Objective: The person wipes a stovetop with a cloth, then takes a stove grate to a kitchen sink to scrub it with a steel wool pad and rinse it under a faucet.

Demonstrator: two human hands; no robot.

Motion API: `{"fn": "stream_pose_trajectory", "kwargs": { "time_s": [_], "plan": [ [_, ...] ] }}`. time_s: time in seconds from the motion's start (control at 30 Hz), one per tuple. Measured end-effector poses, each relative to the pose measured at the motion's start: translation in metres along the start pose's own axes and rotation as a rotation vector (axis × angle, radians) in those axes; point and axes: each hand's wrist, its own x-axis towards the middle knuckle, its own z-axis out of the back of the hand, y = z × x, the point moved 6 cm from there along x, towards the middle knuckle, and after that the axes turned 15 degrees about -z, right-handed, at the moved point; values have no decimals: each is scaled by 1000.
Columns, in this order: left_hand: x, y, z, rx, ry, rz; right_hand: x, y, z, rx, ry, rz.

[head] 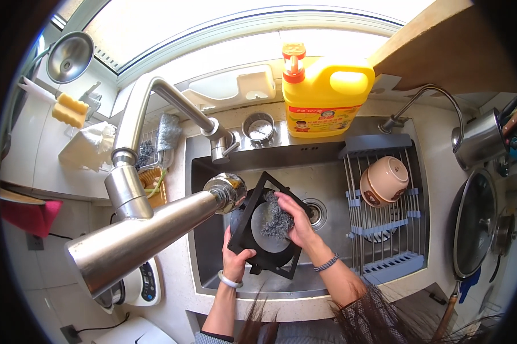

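Observation:
Over the sink basin (323, 172), my left hand (235, 260) grips the lower left side of a black square frame (293, 266) with a round pale centre (258, 221). The frame is tilted, and its exact kind cannot be told. My right hand (299, 217) presses a grey mesh scouring pad (275, 221) against that centre. The palm and fingers hide part of the pad. To the left of the frame, close to its edge, hangs the faucet's spray head (230, 193). The metal drain (316, 213) shows just beyond my right hand.
The thick steel faucet (146, 232) reaches across the left side. A yellow detergent jug (327, 99) and a steel strainer cup (258, 127) stand behind the basin. At right, a pink bowl (385, 180) lies upside down on a drying rack (394, 258). A lidded pan (475, 223) stands farther right.

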Motion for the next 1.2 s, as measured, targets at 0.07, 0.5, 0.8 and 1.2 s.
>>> {"fn": "stream_pose_trajectory", "kwargs": {
  "time_s": [0.07, 0.5, 0.8, 1.2],
  "plan": [
    [-2, 2, 6, 24, -6, 43, -13, -21, -13, -3, 184, -235],
    [-2, 4, 3, -4, 14, 34, -53, -35, -44, -1397, 112, 274],
    [-3, 9, 6, -4, 32, 28, -62, -35, -40, -1310, 30, 491],
    [-2, 6, -2, 207, 113, -46, -65, 5, -70, -980, -192, 636]
  ]
}}
